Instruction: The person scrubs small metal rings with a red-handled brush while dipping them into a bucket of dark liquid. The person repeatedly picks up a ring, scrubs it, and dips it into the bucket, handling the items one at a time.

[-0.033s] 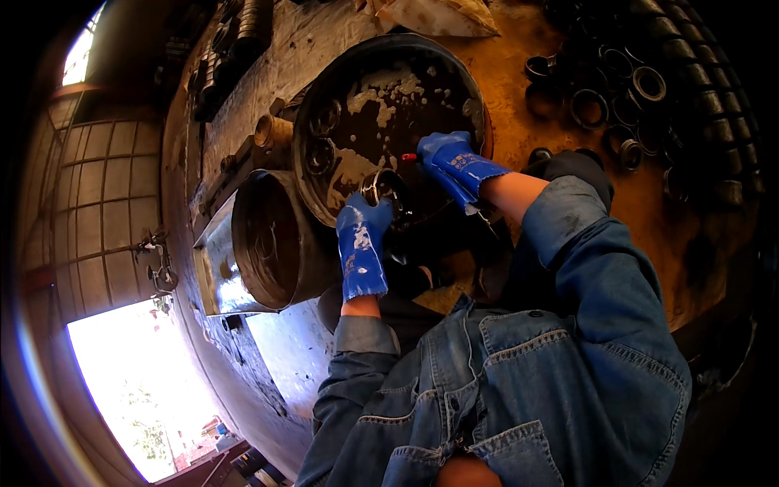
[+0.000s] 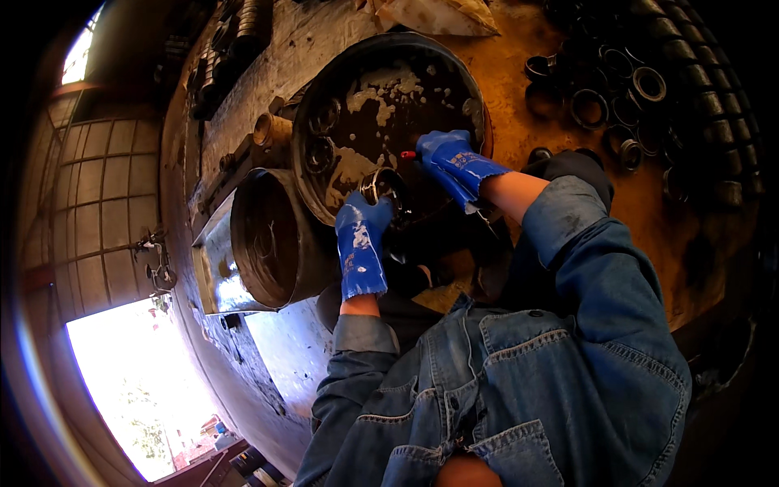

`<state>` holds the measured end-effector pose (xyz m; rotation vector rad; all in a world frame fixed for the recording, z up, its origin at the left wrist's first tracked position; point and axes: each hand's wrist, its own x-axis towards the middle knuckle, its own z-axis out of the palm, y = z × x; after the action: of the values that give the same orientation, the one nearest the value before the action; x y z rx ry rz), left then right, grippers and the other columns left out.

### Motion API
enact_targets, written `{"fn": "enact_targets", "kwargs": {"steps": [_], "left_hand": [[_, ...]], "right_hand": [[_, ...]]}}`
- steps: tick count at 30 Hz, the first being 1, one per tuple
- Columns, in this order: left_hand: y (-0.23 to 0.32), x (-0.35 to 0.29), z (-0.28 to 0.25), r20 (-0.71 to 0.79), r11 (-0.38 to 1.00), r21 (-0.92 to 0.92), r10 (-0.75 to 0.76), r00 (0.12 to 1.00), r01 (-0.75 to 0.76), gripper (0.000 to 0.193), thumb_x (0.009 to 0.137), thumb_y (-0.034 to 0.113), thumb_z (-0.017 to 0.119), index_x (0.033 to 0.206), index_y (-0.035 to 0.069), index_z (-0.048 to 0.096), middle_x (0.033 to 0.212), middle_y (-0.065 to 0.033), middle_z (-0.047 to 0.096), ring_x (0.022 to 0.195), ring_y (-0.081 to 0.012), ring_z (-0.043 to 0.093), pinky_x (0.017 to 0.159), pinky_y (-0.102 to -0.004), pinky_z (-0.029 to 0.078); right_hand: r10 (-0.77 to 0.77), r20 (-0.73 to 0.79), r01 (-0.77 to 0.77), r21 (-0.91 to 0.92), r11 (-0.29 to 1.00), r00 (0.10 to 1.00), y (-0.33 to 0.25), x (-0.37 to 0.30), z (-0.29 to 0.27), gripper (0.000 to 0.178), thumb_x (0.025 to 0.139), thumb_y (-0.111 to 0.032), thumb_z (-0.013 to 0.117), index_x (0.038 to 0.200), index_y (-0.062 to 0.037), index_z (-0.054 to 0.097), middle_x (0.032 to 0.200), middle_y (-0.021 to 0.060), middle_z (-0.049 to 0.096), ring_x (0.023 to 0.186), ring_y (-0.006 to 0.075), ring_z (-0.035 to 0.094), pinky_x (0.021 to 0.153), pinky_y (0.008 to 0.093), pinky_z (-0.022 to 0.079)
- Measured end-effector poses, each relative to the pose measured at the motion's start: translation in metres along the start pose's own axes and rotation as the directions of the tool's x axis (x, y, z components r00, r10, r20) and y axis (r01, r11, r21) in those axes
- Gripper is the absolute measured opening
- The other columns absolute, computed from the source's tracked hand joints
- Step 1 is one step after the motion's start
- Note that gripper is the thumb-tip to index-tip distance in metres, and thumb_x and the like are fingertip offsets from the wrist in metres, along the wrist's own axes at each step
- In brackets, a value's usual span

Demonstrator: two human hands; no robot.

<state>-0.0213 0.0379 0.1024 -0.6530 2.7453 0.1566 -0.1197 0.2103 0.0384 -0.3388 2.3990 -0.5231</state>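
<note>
Both my hands wear blue rubber gloves and work over a wide round pan point(image 2: 302, 174) of dark liquid with pale foam patches. At the pan's near edge, my left hand point(image 2: 363, 231) is closed on a shiny metal ring point(image 2: 381, 185), tilted up. My right hand point(image 2: 446, 156) is closed around a tool with a red end point(image 2: 408, 155), which points left over the liquid. The rest of that tool is hidden by the glove, so its kind does not show. Two dark rings point(image 2: 321, 154) lie in the pan's left side.
Left of the pan, a large metal drum point(image 2: 304, 260) lies with its open mouth facing left. A small rusty cylinder point(image 2: 272, 131) is beside the pan. Many loose rings point(image 2: 589, 109) and stacked rings point(image 2: 714, 101) fill the far right. A pale sheet point(image 2: 438, 16) lies behind.
</note>
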Motion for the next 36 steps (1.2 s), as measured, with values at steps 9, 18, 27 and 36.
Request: {"fn": "enact_targets", "kwargs": {"steps": [9, 18, 27, 36], "left_hand": [[0.003, 0.0, 0.002, 0.032, 0.999, -0.044, -0.026, 0.999, 0.027, 0.056, 0.088, 0.045, 0.067, 0.125, 0.003, 0.069, 0.123, -0.0256, 0.07, 0.117, -0.0401, 0.068, 0.103, -0.0462, 0.052], [-0.011, 0.01, 0.01, -0.016, 1.0, -0.013, 0.003, 1.0, -0.003, 0.055, 0.086, 0.045, 0.068, 0.121, 0.003, 0.071, 0.119, -0.0249, 0.072, 0.115, -0.0395, 0.069, 0.102, -0.0462, 0.053], [-0.001, 0.003, 0.003, 0.005, 0.999, -0.04, 0.014, 1.0, -0.014, 0.058, 0.086, 0.048, 0.068, 0.123, 0.004, 0.07, 0.121, -0.0248, 0.071, 0.117, -0.0408, 0.067, 0.101, -0.0476, 0.052], [-0.008, 0.01, 0.009, 0.009, 1.0, -0.027, -0.009, 1.0, 0.009, 0.063, 0.083, 0.043, 0.07, 0.128, -0.001, 0.067, 0.123, -0.0275, 0.07, 0.118, -0.0402, 0.067, 0.103, -0.0472, 0.051]], "right_hand": [[0.0, 0.008, 0.0, -0.015, 1.0, 1.0, 0.002, 0.0, 0.0, 0.039, 0.099, -0.045, 0.064, 0.129, -0.021, 0.071, 0.127, 0.0074, 0.07, 0.119, 0.0275, 0.068, 0.101, 0.0508, 0.05], [0.0, 0.019, -0.001, 0.065, 0.998, 1.0, -0.001, -0.004, -0.002, 0.039, 0.098, -0.036, 0.065, 0.13, -0.0159, 0.072, 0.123, 0.0066, 0.073, 0.114, 0.0272, 0.071, 0.1, 0.0533, 0.046], [0.1, -0.04, -0.096, 0.096, 0.991, 0.994, 0.023, 0.009, -0.003, 0.046, 0.093, -0.049, 0.062, 0.124, -0.0186, 0.074, 0.12, 0.0088, 0.075, 0.113, 0.0295, 0.071, 0.097, 0.0458, 0.055], [0.217, -0.22, -0.172, 0.209, 0.963, 0.951, 0.032, -0.004, -0.036, 0.048, 0.09, -0.053, 0.062, 0.123, -0.0209, 0.074, 0.121, 0.0049, 0.075, 0.112, 0.0296, 0.071, 0.096, 0.0457, 0.056]]}}
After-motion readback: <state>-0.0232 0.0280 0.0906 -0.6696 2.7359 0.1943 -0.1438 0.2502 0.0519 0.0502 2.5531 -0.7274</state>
